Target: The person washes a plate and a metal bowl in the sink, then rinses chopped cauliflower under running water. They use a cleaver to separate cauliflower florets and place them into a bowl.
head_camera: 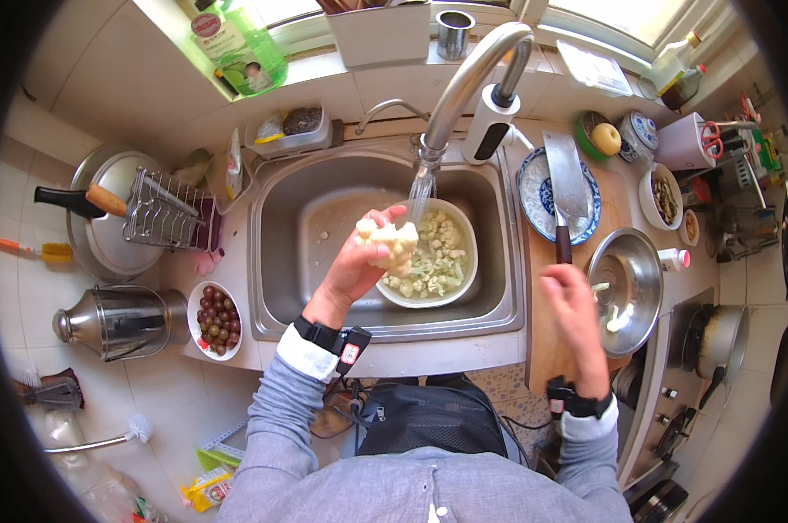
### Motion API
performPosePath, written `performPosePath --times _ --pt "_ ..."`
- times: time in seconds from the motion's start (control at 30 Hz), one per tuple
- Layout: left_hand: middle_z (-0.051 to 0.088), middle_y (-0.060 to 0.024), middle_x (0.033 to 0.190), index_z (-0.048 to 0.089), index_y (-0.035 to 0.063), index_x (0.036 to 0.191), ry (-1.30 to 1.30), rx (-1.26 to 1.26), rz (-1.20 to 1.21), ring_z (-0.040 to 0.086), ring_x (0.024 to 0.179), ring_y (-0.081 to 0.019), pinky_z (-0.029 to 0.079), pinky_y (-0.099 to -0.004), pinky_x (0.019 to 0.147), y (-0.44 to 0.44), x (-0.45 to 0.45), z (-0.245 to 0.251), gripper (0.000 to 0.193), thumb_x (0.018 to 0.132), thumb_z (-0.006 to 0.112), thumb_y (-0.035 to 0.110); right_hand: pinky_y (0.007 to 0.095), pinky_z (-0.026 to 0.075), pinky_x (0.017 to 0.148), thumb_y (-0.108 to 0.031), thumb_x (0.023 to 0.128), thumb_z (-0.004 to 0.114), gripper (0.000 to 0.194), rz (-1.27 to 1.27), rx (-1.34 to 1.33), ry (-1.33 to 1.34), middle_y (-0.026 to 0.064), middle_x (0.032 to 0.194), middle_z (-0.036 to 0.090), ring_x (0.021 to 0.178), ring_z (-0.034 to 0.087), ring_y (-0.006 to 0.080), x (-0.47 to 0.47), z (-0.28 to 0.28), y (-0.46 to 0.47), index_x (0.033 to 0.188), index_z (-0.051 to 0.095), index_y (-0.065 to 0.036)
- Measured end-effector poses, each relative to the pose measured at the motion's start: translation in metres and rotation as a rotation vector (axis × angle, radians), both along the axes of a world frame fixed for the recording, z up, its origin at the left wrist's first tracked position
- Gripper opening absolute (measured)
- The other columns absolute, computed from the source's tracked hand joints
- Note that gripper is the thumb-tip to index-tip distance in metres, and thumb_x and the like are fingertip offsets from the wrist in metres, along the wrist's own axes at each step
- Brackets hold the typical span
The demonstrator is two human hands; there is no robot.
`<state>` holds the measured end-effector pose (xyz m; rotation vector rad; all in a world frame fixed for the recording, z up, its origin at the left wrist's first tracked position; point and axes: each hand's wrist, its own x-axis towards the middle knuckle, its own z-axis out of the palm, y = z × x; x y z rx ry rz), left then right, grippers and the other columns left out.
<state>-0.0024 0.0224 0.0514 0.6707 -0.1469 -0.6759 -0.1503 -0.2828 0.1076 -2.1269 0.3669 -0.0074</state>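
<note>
My left hand [361, 261] grips a large piece of cauliflower [390, 245] above the left rim of a white bowl [473, 261] in the steel sink [289, 229]. Cauliflower florets [443, 245] sit in water in that bowl, and water runs into it from the faucet [449, 91]. My right hand [567, 287], slightly blurred, is over the wooden cutting board [541, 353], just below the handle of a cleaver [567, 176]. The cleaver lies across a blue-and-white plate [531, 196]; whether my fingers touch its handle is unclear. A steel bowl [635, 281] with a few pale pieces stands right of this hand.
Left of the sink are a bowl of grapes [218, 320], a wire rack [165, 209] and a steel pot [122, 242]. A white water heater unit [492, 124] stands behind the sink. At right are small bowls, a white bottle [673, 259] and a stove [681, 386].
</note>
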Motion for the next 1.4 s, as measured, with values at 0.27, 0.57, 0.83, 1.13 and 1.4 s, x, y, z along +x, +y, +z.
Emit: performPosePath --times 0.27,0.57,0.83,1.13,1.4 --pt "0.026 -0.0108 0.144 0.061 0.0137 0.086 -0.68 0.306 -0.124 0.035 0.125 -0.0257 0.035 -0.0397 0.101 0.001 -0.007 0.032 0.03 0.062 0.076 0.004 0.0255 0.045 0.074 -0.031 0.091 0.057 0.032 0.359 0.643 0.243 0.0043 0.089 0.06 0.083 0.055 0.0099 0.092 0.008 0.105 0.099 0.056 0.0" --pt "0.032 -0.0105 0.139 0.042 0.0114 0.129 -0.622 0.43 -0.043 0.035 0.128 -0.0218 0.034 -0.034 0.103 0.002 -0.025 0.029 0.062 0.074 0.066 -0.007 0.0261 0.048 0.068 -0.023 0.085 0.065 0.029 0.348 0.452 0.231 0.0079 0.086 0.062 0.078 0.059 0.0118 0.094 -0.01 0.108 0.095 0.055 0.003" --pt "0.046 -0.0111 0.125 0.035 0.0068 0.13 -0.649 0.755 0.094 0.046 0.118 -0.0202 0.036 -0.0339 0.1 -0.01 -0.038 0.03 0.072 0.071 0.075 0.007 0.0335 0.05 0.068 -0.019 0.081 0.064 0.023 0.321 0.196 0.074 0.014 0.079 0.065 0.072 0.063 0.0226 0.092 -0.006 0.118 0.09 0.057 0.001" --pt "0.056 -0.0094 0.105 0.045 0.0025 0.115 -0.464 0.771 0.046 0.056 0.095 -0.0142 0.047 -0.0277 0.083 -0.002 -0.023 0.02 0.049 0.072 0.067 0.006 0.0405 0.048 0.066 -0.016 0.082 0.059 0.018 0.511 -0.1 -0.046 0.0206 0.077 0.061 0.074 0.061 0.0366 0.102 -0.012 0.116 0.088 0.055 0.001" --pt "0.057 -0.0099 0.112 0.045 0.0088 0.116 0.03 0.521 0.11 0.061 0.099 -0.0222 0.055 -0.0385 0.078 0.046 -0.012 0.018 0.044 0.077 0.058 0.025 0.032 0.056 0.067 -0.022 0.094 0.048 0.019 0.254 0.906 0.425 0.0046 0.098 0.062 0.091 0.061 0.0151 0.138 -0.046 0.096 0.106 0.052 -0.008"
